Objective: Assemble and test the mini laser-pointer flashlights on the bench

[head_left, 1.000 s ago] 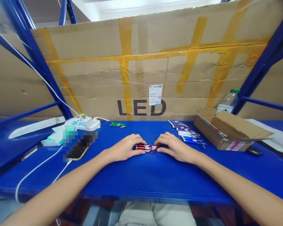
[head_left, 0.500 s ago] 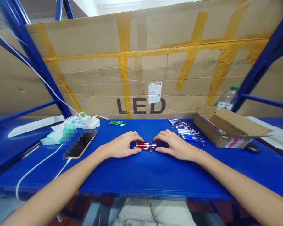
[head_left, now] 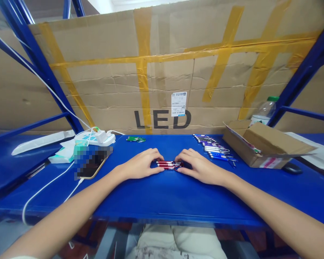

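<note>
Several small red metal sticks lie side by side on the blue table, with clips at their right end. My left hand has its curved fingers and thumb around their left end. At their right end, my right hand grips the clips between fingers and thumb. Toward the back right lies a row of purple, silver and blue sticks with clips. Green sticks lie at the back, left of the middle.
An open cardboard box stands on the right, with a black mouse beside it and a bottle behind. On the left are a phone, a power strip and white cables. A large cardboard sheet stands at the back.
The red sticks lie straighter and more evenly side by side between my hands. Both hands have hardly moved; the view has shifted slightly.
</note>
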### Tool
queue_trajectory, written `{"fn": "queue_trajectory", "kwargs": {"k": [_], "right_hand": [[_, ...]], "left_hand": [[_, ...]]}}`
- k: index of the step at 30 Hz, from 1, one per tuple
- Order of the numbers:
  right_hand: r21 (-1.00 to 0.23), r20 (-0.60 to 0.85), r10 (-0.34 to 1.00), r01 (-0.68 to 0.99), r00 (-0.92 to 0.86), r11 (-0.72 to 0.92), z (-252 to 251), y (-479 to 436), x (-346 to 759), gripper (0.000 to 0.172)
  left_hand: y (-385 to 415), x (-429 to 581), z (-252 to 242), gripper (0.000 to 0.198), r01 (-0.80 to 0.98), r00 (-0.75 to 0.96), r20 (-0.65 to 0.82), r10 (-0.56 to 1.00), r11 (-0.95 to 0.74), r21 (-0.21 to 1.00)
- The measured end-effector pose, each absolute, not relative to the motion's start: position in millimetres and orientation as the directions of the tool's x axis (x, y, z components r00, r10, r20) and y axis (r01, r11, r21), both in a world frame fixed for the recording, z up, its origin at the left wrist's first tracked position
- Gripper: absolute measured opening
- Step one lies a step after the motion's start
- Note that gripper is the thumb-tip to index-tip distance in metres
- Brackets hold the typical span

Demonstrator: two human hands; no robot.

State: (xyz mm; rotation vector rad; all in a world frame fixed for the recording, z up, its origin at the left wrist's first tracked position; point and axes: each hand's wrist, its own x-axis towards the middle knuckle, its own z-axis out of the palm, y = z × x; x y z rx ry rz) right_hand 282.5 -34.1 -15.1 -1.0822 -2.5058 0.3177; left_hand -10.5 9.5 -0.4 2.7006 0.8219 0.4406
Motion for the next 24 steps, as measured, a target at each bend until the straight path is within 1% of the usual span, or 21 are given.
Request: {"fn": "queue_trajectory", "kwargs": {"k": [6,11,15,24], "right_hand": [[-0.367,0.251,0.712,0.616,-0.656,0.697,-17.9,-36.1,276.8,0.041],[-0.369,0.225,0.722,0.629,-0.655,0.685,-17.5,-36.3,274.4,0.036],[-0.349,0.23,0.733,0.649,-0.64,0.676,-15.4,-36.2,275.3,0.033],[-0.349,0.251,0.739,0.654,-0.625,0.671,-14.3,-35.3,278.2,0.034]], "left_hand": [[6.8,-6.6,-3.6,0.032,0.485,0.792,0.21,0.573,-0.8,0.353],[2.9,-2.4,-3.2,0.033,0.465,0.808,0.193,0.557,-0.803,0.373],[4.6,-5.3,-2.4,0.034,0.476,0.81,0.184,0.557,-0.807,0.348],[9.5,-10.9,-0.6,0.032,0.521,0.795,0.166,0.583,-0.797,0.306]]}}
